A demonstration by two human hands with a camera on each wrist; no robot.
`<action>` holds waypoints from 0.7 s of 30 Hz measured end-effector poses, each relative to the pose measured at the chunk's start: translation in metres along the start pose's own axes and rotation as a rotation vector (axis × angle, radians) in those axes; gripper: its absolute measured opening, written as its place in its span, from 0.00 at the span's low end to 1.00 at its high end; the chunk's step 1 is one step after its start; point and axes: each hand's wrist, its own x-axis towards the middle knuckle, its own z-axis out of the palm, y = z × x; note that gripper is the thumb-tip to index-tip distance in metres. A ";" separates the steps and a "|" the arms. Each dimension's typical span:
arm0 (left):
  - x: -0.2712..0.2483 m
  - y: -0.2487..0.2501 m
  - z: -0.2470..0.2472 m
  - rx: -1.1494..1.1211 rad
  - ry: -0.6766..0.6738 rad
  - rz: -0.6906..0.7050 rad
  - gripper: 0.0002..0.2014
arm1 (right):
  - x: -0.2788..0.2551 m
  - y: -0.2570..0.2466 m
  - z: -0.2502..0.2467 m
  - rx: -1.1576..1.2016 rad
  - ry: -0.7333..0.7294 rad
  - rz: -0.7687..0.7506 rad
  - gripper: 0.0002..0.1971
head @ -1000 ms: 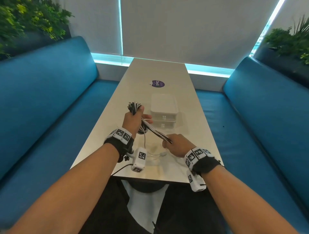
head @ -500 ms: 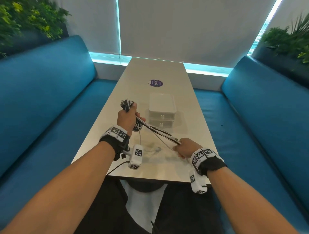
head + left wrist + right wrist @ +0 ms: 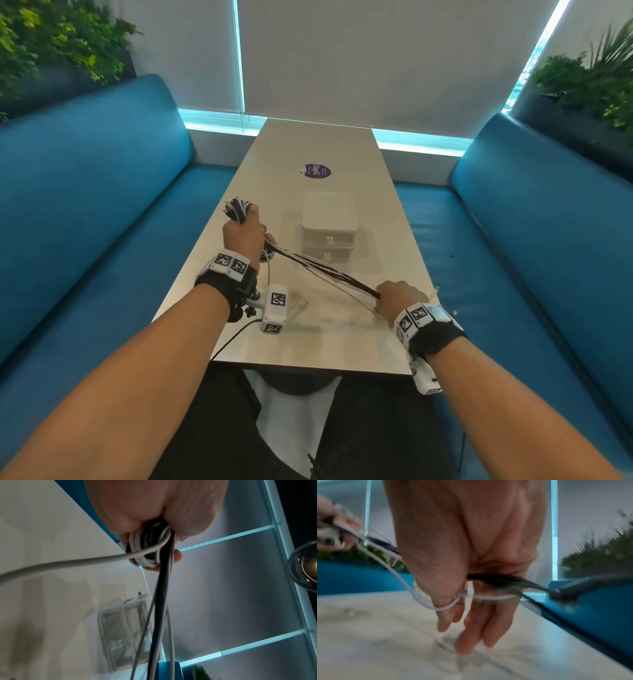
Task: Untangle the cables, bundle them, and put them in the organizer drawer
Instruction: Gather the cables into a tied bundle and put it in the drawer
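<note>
My left hand is raised over the table's left side and grips a coiled bundle of black and white cables. Their ends stick out above the fist. In the left wrist view the left hand is curled round the loops of cable. The strands run taut down to my right hand near the table's front right, which holds them. In the blurred right wrist view the black cables cross my right hand, and a white strand loops round a finger. The white organizer drawer unit stands behind, both drawers closed.
The long pale table has a purple round sticker beyond the organizer. Blue bench seats flank both sides. A thin white cable end lies on the table between my hands. The organizer also shows in the left wrist view.
My right hand has slid along the cables toward the table's near right corner, so the stretch between the hands is longer. The left hand has shifted slightly left and away.
</note>
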 end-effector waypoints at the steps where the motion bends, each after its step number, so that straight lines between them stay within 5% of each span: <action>1: 0.002 0.001 -0.001 -0.001 0.001 0.008 0.15 | -0.001 0.004 0.003 -0.060 0.015 -0.009 0.10; 12: 0.022 0.023 -0.025 0.049 0.083 0.051 0.16 | -0.008 0.058 -0.007 -0.123 0.025 0.110 0.21; 17: 0.008 0.012 -0.001 0.218 -0.083 0.147 0.16 | 0.002 0.028 -0.019 -0.026 -0.033 -0.068 0.50; 21: -0.003 0.000 0.013 0.345 -0.158 0.178 0.17 | -0.004 -0.006 -0.036 0.030 0.062 -0.279 0.55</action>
